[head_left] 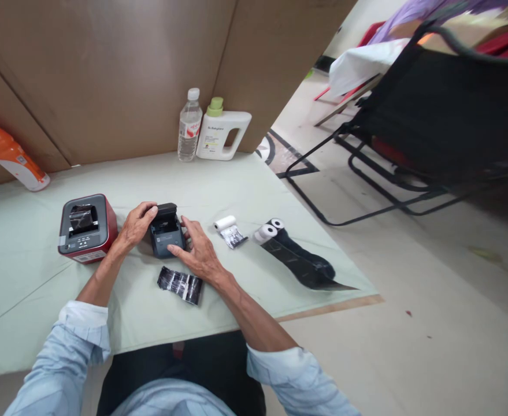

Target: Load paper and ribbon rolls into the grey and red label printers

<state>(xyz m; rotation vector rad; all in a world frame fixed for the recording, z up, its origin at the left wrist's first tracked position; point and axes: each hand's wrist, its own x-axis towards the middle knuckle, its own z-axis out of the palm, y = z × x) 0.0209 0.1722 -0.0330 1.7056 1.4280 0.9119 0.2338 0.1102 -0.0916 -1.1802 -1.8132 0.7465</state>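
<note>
Between my hands sits a small dark portable printer (167,241) on the cloth, its lid (167,208) raised and its paper bay showing. My left hand (137,226) grips the lid at its upper left edge with thumb and fingers. My right hand (198,249) holds the body from the right, thumb on the front and fingers along the side. Just in front lies a black-printed strip of paper (180,284). A small white paper roll (225,222) with a printed tail rests right of my right hand. Left of my left hand stands a red and black printer (86,228) with dark paper in its top opening.
Two paper rolls (266,232) with long black strips (301,263) lie near the table's right edge. Behind are a clear water bottle (189,127), a white jug (222,136) and an orange bottle (11,153), against a brown panel (119,75). A black folding chair (436,110) stands right.
</note>
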